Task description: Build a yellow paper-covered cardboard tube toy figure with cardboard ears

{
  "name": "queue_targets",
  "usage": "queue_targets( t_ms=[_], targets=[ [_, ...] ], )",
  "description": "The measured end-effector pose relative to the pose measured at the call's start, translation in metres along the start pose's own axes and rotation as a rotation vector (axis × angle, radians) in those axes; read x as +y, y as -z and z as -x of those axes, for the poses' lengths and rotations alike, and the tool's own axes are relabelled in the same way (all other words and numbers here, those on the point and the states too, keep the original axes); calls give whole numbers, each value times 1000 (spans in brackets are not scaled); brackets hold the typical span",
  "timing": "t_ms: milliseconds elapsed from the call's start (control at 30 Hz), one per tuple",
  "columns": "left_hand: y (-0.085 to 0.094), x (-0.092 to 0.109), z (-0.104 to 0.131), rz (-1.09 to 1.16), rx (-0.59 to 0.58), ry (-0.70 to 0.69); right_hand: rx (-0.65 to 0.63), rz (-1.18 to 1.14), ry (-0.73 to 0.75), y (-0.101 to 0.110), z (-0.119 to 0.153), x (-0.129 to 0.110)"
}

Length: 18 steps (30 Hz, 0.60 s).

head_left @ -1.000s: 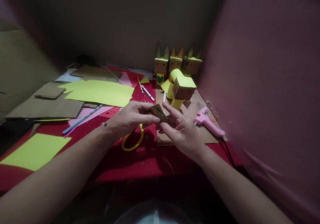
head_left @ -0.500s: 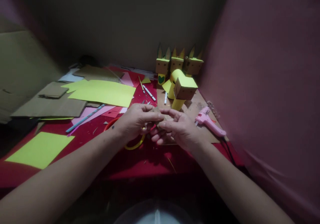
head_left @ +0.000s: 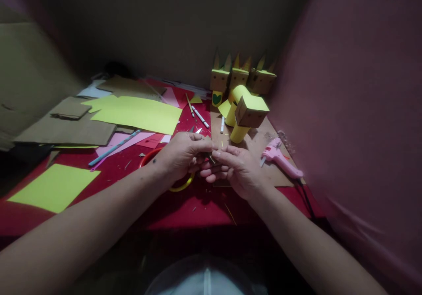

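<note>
Above the front of the red-covered table, my left hand (head_left: 186, 154) and my right hand (head_left: 239, 167) meet. Both pinch a small brown cardboard piece (head_left: 211, 157) between thumb and fingers; most of it is hidden behind the fingertips. Under my left hand lies a pair of scissors (head_left: 180, 187) with red and yellow handle parts showing and its blade tips poking out beyond the knuckles. Just past my right hand stands a figure with a cardboard box head (head_left: 252, 111) and a yellow paper tube body (head_left: 239, 134). A pink glue gun (head_left: 280, 159) lies right of that hand.
At the back stand three box-headed figures with pointed ears, one bearing a green heart (head_left: 216, 99). Yellow paper (head_left: 141, 114), cardboard sheets (head_left: 66, 129) and a blue striped stick (head_left: 114, 148) cover the left. A cardboard mat (head_left: 260, 172) lies under the glue gun. Pink cloth (head_left: 356, 110) hangs right.
The view has shifted slightly, so the table's contents appear a little higher. My fingertips have drawn closer together, and less of the cardboard piece shows between them.
</note>
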<state>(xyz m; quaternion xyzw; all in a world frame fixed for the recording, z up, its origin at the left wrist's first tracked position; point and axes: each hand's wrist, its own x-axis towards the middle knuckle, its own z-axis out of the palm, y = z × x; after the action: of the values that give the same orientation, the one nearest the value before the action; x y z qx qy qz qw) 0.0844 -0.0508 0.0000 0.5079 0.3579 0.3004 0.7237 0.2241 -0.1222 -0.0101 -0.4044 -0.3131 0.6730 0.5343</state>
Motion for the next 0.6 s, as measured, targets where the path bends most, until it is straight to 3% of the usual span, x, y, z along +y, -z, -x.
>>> queue_targets(
  t_ms=[333,500,600],
  targets=[
    [-8,5,6,80,69,-93,93,-104,46,-6,-3,9],
    [-3,8,9,-59,51,-186,134,77,192,-4,-3,4],
    [5,18,11,-227,-41,-258,138,270,339,0,2,-3]
  ],
)
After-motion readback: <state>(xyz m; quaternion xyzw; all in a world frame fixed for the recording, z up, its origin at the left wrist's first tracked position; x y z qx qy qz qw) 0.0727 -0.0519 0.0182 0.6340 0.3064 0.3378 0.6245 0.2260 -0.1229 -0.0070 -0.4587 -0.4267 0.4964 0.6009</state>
